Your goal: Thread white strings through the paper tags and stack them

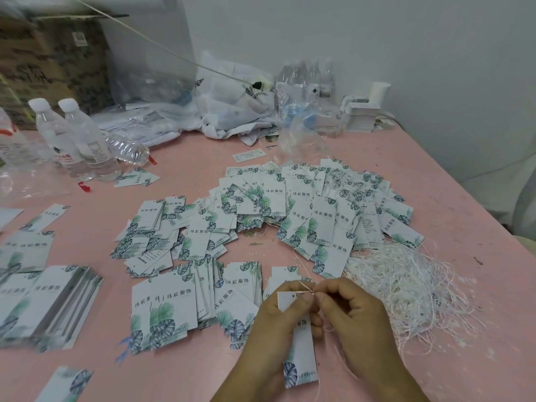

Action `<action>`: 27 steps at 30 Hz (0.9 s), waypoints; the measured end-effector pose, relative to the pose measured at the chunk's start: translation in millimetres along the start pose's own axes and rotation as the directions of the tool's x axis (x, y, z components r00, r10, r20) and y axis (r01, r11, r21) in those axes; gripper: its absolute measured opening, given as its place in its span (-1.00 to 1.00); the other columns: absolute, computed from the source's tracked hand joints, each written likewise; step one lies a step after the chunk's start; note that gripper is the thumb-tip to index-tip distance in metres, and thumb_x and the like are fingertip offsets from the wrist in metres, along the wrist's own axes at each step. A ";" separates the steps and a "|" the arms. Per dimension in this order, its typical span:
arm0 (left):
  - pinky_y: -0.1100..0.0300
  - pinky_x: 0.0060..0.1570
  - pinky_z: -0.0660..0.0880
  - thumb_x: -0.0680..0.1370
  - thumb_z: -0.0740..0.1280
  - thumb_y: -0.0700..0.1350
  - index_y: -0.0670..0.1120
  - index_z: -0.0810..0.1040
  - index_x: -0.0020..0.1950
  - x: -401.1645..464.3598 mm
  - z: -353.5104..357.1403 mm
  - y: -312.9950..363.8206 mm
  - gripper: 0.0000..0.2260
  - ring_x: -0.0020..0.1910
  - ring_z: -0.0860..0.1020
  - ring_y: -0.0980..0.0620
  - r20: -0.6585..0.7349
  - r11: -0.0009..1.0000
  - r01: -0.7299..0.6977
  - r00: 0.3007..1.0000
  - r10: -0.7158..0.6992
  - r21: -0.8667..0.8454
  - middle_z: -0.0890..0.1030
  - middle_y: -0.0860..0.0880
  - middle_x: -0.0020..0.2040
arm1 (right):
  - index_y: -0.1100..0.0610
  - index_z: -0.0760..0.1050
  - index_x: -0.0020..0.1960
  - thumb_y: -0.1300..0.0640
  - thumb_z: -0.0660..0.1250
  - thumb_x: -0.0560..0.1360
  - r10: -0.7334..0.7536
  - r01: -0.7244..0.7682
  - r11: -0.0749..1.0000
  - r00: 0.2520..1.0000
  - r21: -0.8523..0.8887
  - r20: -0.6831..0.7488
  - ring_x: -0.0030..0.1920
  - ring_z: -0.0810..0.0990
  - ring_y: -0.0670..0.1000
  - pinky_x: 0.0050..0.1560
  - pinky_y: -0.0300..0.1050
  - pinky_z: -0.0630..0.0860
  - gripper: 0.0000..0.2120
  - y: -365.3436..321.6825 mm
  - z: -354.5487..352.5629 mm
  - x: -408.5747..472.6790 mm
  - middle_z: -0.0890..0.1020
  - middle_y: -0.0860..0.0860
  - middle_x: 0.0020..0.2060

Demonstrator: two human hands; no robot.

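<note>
Threading one tag (298,340): the left hand (272,323) grips the tag upright by its upper part, thumb over the front face just below the punched hole, fingers curled behind. The right hand (352,311) pinches a white string (304,288) between thumb and forefinger right at the hole; its other fingers curl loosely. Whether the string end is already through the hole cannot be told, since the fingertips crowd the spot. The string's tail appears to trail down past the right wrist.

Judged step: feeding the string through the hole. The next move likely calls for a steady tag, a fine pull on the string's end, then laying the tag on a stack.

Loose strings (406,288) lie in a heap just right of the right hand. Neat stacks (232,288) sit just left of the left hand; a scattered pile (304,210) of tags lies beyond both hands on the pink table (188,369).
</note>
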State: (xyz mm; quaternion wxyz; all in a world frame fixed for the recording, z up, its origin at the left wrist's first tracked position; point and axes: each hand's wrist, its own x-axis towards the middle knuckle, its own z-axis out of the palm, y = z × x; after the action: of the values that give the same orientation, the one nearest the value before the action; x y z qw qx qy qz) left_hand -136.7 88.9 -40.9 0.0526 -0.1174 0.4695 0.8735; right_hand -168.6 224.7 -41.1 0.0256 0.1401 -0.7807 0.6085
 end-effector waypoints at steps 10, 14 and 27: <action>0.10 -0.25 0.57 0.43 0.48 -0.10 0.00 0.64 -0.18 4.2 -5.0 -4.3 -0.96 -0.33 0.59 -0.05 -0.015 0.999 -0.050 0.999 0.050 -0.016 0.61 -0.18 -0.30 | -0.09 0.60 -0.14 0.21 0.40 0.47 -0.059 0.061 0.996 0.998 -0.068 0.033 -0.29 0.62 -0.11 -0.25 -0.41 0.49 -0.81 -4.2 -2.5 -2.1 0.66 -0.07 -0.29; 0.08 -0.25 0.54 0.42 0.45 -0.08 0.00 0.62 -0.18 5.8 -4.7 -5.2 -0.97 -0.33 0.57 -0.06 -0.036 0.998 -0.061 0.998 0.060 -0.034 0.61 -0.17 -0.26 | -0.09 0.56 -0.14 0.00 0.32 0.44 -0.036 0.038 0.994 0.999 -0.107 0.022 -0.31 0.57 -0.13 -0.29 -0.39 0.47 -0.95 -2.0 -1.7 -0.8 0.63 -0.09 -0.28; 0.09 -0.28 0.51 0.40 0.49 0.00 -0.02 0.61 -0.20 4.8 -6.4 -1.9 -0.87 -0.33 0.55 -0.04 -0.005 0.995 -0.090 0.996 0.090 -0.038 0.60 -0.15 -0.26 | -0.22 0.52 0.22 -0.07 0.33 0.46 -0.047 0.057 0.980 0.997 -0.193 0.057 -0.22 0.50 -0.03 -0.18 -0.23 0.50 -0.68 21.8 -7.4 5.8 0.53 -0.10 -0.04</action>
State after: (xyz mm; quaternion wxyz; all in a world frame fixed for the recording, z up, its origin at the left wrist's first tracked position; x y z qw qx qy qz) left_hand -140.0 84.5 -47.1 0.0103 -0.0984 0.4575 0.8837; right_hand -180.6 235.5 -58.5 0.0346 0.1733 -0.8328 0.5246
